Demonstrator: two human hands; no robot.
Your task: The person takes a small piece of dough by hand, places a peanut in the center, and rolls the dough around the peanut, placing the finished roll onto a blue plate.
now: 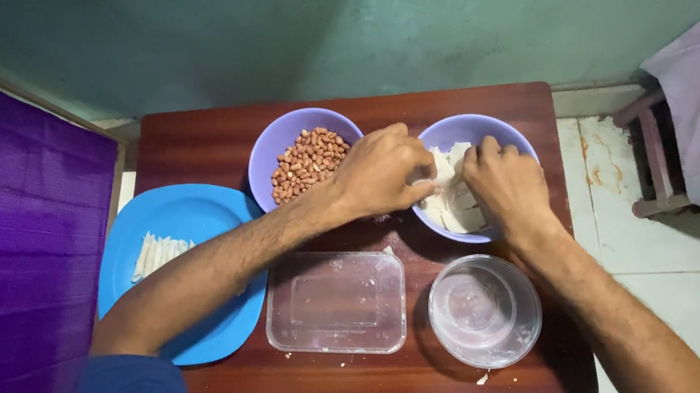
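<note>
Left hand (381, 173) and right hand (506, 184) pinch white pieces (450, 203) in purple bowl (477, 129) — fingers clamped; advisable: separate gently, low over bowl.

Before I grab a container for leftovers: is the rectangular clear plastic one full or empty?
Empty: the rectangular clear container shows only the brown table through its base; a few small specks, no food.

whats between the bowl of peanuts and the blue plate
In the head view, the person's left forearm crosses that stretch above the table; beneath it only bare dark wooden table shows between the peanut bowl and blue plate.
</note>
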